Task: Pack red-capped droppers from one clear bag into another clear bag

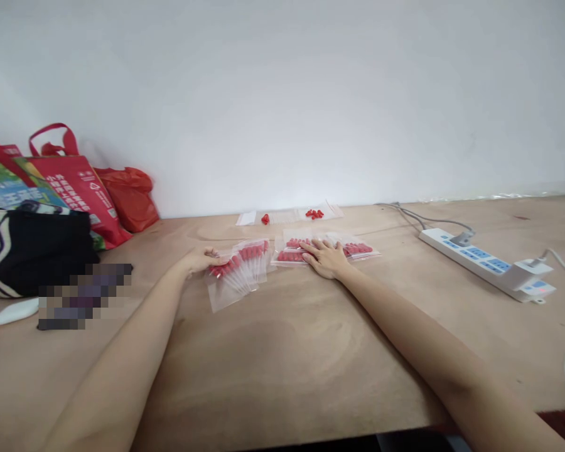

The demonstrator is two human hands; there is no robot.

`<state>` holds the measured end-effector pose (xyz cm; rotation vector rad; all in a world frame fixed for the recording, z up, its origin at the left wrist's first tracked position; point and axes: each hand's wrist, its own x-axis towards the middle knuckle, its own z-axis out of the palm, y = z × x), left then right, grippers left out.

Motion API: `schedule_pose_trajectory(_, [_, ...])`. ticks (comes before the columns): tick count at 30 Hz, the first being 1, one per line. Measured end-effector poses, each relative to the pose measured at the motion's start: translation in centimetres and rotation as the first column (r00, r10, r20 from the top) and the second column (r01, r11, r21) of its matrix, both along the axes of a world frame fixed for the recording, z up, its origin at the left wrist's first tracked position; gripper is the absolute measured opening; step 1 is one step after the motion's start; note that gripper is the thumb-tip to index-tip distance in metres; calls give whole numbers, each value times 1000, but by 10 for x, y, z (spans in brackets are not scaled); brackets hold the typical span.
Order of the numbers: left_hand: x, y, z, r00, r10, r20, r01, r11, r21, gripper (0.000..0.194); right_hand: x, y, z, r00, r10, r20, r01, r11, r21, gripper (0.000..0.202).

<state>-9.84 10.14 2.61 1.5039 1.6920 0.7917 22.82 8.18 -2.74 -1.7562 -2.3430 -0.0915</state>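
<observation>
Clear plastic bags with red pieces inside lie fanned out on the wooden table. My left hand is at the left end of one fan of bags, its thumb on the bags and its fingers partly curled. To the right, my right hand lies flat with fingers spread over a second group of bags. More bags with red pieces stick out to the right of that hand. Behind them, near the wall, are flat clear bags with a few loose red pieces on them.
A white power strip with plugs and cables is on the right. At the left stand a red shopping bag, a red plastic bag and a black striped bag. A blurred-out dark object lies before them.
</observation>
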Motion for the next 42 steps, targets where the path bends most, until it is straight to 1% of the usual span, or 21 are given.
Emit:
schedule_pose_trajectory(3, [-9,2,1,998,-12,59,10,999,31,44,5,-3,-3,1000,-12,-18,13,996,87,46])
schedule_pose_trajectory(6, [-4,0,17,996,-51,79,43,994,97,41,4,-8,-3,997,65,-39,-52,959,278,44])
schedule_pose_trajectory(8, [7,-4,32,993,-48,109,23,975,219,37,-1,-11,-2,985,160,-60,-124,912,392,39])
schedule_pose_trajectory(9, [15,-6,39,992,-37,123,-7,940,340,34,-4,-13,-2,977,200,-77,-147,887,437,37])
schedule_pose_trajectory(10, [25,-9,45,991,-23,133,-46,867,495,32,-8,-14,-1,968,232,-95,-161,865,475,35])
schedule_pose_trajectory(11, [36,-11,49,993,-20,114,-57,770,635,29,-12,-15,-1,960,257,-110,-168,846,506,33])
schedule_pose_trajectory(12, [47,-13,51,996,-26,90,-51,648,760,26,-15,-15,-1,954,276,-117,-175,829,532,31])
schedule_pose_trajectory(14, [68,-15,47,999,-36,25,-9,397,918,17,-19,-15,-2,945,305,-118,-187,801,569,26])
schedule_pose_trajectory(15, [78,-15,42,999,-49,-12,26,301,953,12,-19,-15,-3,943,310,-125,-183,792,583,24])
schedule_pose_trajectory(16, [86,-14,35,995,-85,-59,77,236,969,9,-18,-14,-4,941,308,-139,-169,787,593,22])
schedule_pose_trajectory(18, [98,-11,17,972,-156,-174,199,157,967,8,-14,-13,-5,937,291,-193,-121,789,603,21])
schedule_pose_trajectory(21, [105,-10,-10,918,-237,-319,350,105,931,12,-7,-14,-6,919,305,-249,-100,793,602,25])
schedule_pose_trajectory(23, [105,-14,-24,879,-284,-382,418,75,905,13,-4,-16,-5,901,376,-216,-175,771,612,29])
schedule_pose_trajectory(25, [104,-20,-34,828,-337,-447,490,50,870,14,-4,-20,-4,878,464,-116,-296,718,631,30])
schedule_pose_trajectory(27, [104,-26,-41,772,-390,-502,557,35,830,16,-7,-22,-4,853,522,13,-404,644,650,23])
schedule_pose_trajectory(29, [104,-31,-45,736,-427,-525,595,38,803,17,-9,-23,-4,828,546,126,-479,574,664,16])
schedule_pose_trajectory(32, [106,-33,-49,720,-458,-521,611,63,789,16,-10,-22,-5,791,574,210,-545,508,667,21])
schedule_pose_trajectory(34, [108,-33,-49,718,-469,-515,612,71,788,16,-11,-21,-4,801,564,203,-532,511,675,21])
schedule_pose_trajectory(38, [108,-35,-49,708,-474,-523,619,61,783,16,-9,-23,-2,851,488,196,-478,563,674,20])
schedule_pose_trajectory(40, [107,-37,-49,721,-438,-537,623,69,779,14,-5,-27,-2,860,453,235,-484,579,656,24])
schedule_pose_trajectory(42, [103,-38,-50,763,-354,-540,607,108,787,14,0,-32,-3,860,432,272,-496,583,644,24])
